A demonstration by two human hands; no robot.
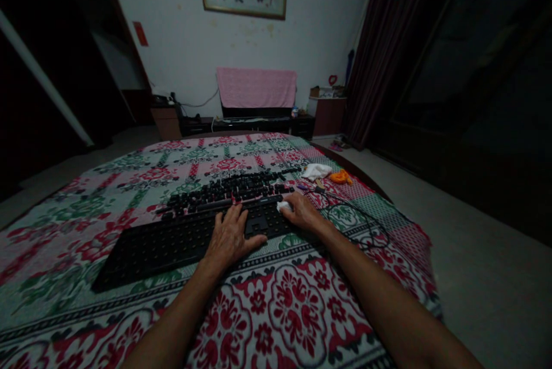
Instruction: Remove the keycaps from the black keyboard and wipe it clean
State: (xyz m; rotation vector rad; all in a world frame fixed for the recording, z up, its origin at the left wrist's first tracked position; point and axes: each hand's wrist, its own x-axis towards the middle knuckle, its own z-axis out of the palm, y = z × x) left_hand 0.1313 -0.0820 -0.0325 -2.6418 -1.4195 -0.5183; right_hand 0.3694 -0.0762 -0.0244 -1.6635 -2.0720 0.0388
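Note:
A black keyboard (pixel 164 245) stripped of its keycaps lies slantwise across the patterned tablecloth. My left hand (pixel 230 234) rests on its middle, fingers spread and thumb stretched out to the right. At the keyboard's right end, my right hand (pixel 304 212) pinches a small wad of white tissue (pixel 284 206) against the key area. Many loose black keycaps (pixel 228 185) are spread in a band just behind the keyboard. A long dark strip (pixel 211 204) lies between them and the keyboard.
Beyond my right hand are a crumpled white tissue (pixel 317 171), an orange cloth (pixel 340 177) and a purple-tipped tool (pixel 304 188). A black cable (pixel 366 216) loops on the tablecloth (pixel 267 311) at the right. A pink cloth (pixel 256 87) covers a screen by the wall.

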